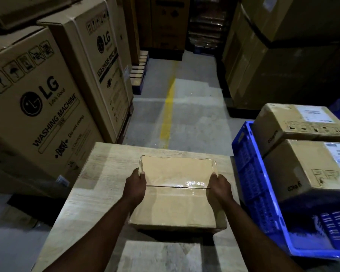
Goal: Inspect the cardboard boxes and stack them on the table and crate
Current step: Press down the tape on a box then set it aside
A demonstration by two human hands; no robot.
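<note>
A flat cardboard box (177, 193) sealed with clear shiny tape sits on the light wooden table (98, 177), near its middle. My left hand (136, 188) grips the box's left side, thumb on the top face. My right hand (220, 188) grips the right side the same way. To the right stands a blue plastic crate (251, 173) with two taller cardboard boxes in it: one nearer me (306, 169) and one behind it (294, 122), both carrying white labels.
Large washing-machine cartons (41, 107) line the left side close to the table. More big cartons (273, 61) stand at the back right. A concrete aisle with a yellow floor line (168, 112) runs ahead beyond the table.
</note>
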